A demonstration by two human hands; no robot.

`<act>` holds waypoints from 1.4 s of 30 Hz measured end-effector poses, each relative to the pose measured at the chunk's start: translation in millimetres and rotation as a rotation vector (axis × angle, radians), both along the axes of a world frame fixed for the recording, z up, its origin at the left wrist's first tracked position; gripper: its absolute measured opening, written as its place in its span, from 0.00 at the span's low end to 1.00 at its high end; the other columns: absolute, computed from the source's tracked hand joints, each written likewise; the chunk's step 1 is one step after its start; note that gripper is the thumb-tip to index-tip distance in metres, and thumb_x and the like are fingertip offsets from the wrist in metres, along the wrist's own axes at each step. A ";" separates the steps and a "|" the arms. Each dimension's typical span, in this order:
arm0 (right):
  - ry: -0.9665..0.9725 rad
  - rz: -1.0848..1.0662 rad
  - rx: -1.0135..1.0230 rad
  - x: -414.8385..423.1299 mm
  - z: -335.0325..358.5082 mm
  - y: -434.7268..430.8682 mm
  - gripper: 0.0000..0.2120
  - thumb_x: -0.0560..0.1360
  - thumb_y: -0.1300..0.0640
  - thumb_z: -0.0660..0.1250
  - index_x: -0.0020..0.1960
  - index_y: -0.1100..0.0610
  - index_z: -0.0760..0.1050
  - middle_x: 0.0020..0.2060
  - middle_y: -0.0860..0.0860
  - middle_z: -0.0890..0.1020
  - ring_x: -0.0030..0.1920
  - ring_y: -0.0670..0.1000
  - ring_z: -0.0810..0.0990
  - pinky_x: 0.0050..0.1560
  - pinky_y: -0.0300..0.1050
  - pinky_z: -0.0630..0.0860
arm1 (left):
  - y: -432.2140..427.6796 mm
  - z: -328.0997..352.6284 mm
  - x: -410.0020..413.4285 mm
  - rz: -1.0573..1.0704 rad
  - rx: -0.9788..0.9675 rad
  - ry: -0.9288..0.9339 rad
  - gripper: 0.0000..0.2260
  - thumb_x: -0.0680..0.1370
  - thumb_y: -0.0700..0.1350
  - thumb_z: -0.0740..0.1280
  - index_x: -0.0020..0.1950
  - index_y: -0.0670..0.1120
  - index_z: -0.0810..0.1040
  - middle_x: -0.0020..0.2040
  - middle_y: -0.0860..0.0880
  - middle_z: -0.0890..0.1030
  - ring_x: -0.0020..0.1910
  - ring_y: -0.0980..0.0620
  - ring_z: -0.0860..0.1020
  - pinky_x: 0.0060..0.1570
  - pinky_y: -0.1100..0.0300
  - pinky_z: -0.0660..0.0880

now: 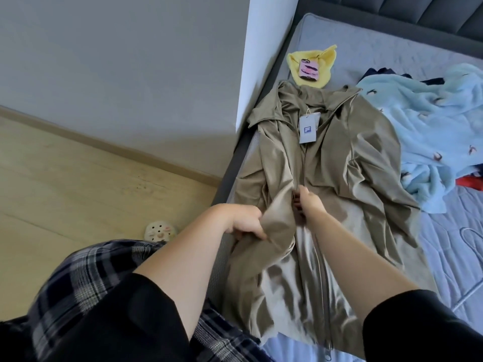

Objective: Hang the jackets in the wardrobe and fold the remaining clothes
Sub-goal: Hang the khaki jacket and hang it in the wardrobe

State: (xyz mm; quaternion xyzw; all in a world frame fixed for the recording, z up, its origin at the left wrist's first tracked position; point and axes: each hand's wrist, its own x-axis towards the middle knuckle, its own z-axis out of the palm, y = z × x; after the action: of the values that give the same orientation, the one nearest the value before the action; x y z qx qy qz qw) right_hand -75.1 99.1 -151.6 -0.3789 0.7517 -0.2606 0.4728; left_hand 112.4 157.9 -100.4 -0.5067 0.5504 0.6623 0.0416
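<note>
An olive-brown zip jacket (347, 158) lies spread along the left side of the bed, collar far from me, with a white price tag (309, 128) near the collar. My left hand (241, 222) grips a bunch of the jacket's left front panel. My right hand (307, 203) is at the zipper line in the middle of the jacket, fingers curled down onto the fabric edge there. A thin white wire hanger (467, 259) lies on the bed right of the jacket.
The grey bed (392, 50) holds a light blue fleece garment (428, 131) over dark and red clothes at the right. A yellow cloth (325, 61) with a pink phone (309, 69) lies beyond the collar. A white wall corner (261, 61) meets the bed; a slipper (160, 231) sits on the wooden floor.
</note>
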 end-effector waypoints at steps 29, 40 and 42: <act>0.535 0.588 -0.051 23.3 -38.2 53.2 0.41 0.78 0.43 0.61 0.78 0.54 0.40 0.78 0.53 0.41 0.77 0.52 0.42 0.76 0.50 0.42 | -19.2 -42.4 -10.6 0.228 -0.512 -0.528 0.09 0.80 0.49 0.62 0.45 0.44 0.71 0.40 0.46 0.73 0.37 0.47 0.73 0.31 0.58 0.65; 0.862 0.539 -0.048 34.2 -73.4 45.3 0.39 0.78 0.37 0.53 0.78 0.52 0.37 0.78 0.53 0.41 0.77 0.51 0.40 0.74 0.51 0.40 | -20.0 -72.4 2.6 0.140 -0.591 -0.454 0.07 0.80 0.44 0.61 0.44 0.43 0.71 0.51 0.43 0.77 0.55 0.44 0.72 0.45 0.54 0.67; 0.871 0.512 -0.076 36.3 -72.9 48.3 0.39 0.77 0.37 0.53 0.78 0.52 0.39 0.78 0.53 0.42 0.77 0.51 0.42 0.74 0.51 0.40 | -14.0 -74.4 2.4 0.154 -0.640 -0.436 0.10 0.80 0.44 0.61 0.40 0.45 0.68 0.49 0.45 0.76 0.54 0.45 0.71 0.44 0.56 0.65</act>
State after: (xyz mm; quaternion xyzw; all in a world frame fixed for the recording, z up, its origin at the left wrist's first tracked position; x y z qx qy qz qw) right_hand -38.9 147.4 -224.5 -0.6416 0.7520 0.0187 0.1500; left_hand 114.8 143.9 -174.7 -0.6627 0.6676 0.3353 -0.0523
